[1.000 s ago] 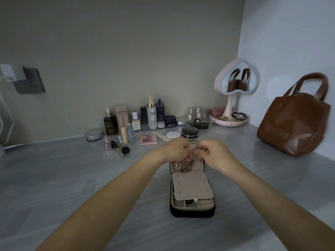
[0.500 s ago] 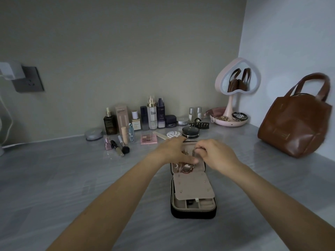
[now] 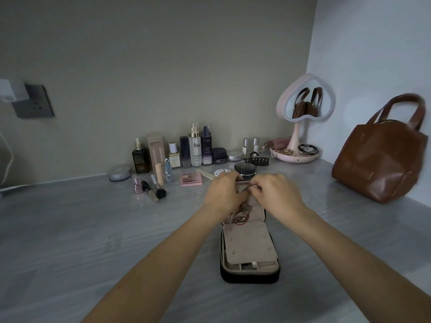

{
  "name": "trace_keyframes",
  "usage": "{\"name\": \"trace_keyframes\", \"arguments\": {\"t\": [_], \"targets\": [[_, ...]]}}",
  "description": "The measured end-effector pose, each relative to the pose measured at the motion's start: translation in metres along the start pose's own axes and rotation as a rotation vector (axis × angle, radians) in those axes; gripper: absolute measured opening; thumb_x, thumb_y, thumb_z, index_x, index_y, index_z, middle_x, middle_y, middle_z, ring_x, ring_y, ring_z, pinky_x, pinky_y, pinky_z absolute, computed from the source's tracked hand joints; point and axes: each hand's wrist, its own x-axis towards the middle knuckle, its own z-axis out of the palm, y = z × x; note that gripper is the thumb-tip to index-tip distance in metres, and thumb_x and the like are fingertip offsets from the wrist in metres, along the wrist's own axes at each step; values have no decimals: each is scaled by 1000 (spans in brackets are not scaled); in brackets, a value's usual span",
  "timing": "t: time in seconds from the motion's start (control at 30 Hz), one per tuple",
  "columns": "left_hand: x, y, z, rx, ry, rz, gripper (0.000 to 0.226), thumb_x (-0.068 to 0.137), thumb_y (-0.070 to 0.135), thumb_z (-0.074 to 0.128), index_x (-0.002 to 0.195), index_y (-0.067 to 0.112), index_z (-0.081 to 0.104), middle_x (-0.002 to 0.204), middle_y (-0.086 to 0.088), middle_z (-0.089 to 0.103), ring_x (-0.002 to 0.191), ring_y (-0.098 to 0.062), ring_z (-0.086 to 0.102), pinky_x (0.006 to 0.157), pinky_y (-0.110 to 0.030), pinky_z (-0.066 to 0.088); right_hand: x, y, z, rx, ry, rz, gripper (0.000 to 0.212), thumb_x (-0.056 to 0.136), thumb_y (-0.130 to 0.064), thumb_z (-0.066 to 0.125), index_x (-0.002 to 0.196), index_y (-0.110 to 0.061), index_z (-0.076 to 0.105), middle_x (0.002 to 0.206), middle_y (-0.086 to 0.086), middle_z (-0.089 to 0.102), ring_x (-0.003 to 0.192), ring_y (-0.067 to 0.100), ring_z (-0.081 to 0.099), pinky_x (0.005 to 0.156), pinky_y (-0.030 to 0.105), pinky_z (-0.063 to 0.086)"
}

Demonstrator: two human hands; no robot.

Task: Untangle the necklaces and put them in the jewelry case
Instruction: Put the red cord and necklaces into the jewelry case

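Note:
A small black zip jewelry case [image 3: 249, 276] lies open on the grey table, its beige inner flap [image 3: 247, 243] folded toward me. A tangle of gold-coloured necklaces [image 3: 242, 214] with a red ring hangs down in the far half of the case. My left hand [image 3: 225, 193] and my right hand [image 3: 277, 194] meet over that far half, fingertips close together, both pinching the chain at its top. Which strand each finger holds is hidden by the hands.
Behind the case stand a round black compact [image 3: 245, 170], a pink eyeshadow palette [image 3: 191, 179], brushes and several cosmetic bottles [image 3: 194, 145]. A pink heart mirror [image 3: 305, 101] with a trinket dish is at the back right. A brown leather handbag [image 3: 377, 159] stands against the right wall.
Both hands have shifted slightly away from me toward the far end of the case while still holding the chain. The necklace bundle hangs a little lower into the case.

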Motion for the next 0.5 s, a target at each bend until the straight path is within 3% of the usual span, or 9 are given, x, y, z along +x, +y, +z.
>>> {"name": "trace_keyframes", "arguments": {"t": [0.23, 0.5], "targets": [[1, 0, -2, -66, 0, -10, 23, 78, 30, 66, 96, 16, 60, 103, -6, 61, 97, -22, 54, 76, -28, 40, 2, 2, 1, 79, 150, 84, 16, 84, -34, 62, 85, -17, 61, 83, 4, 69, 84, 29, 64, 59, 29, 40], [0, 6, -3, -107, 28, -78, 17, 77, 24, 65, 92, 16, 62, 99, -3, 64, 93, -22, 58, 78, -32, 48, -1, -2, 1, 44, 106, 171, 19, 86, -33, 58, 80, -15, 57, 89, 7, 67, 90, 30, 60, 60, 28, 35]]}}
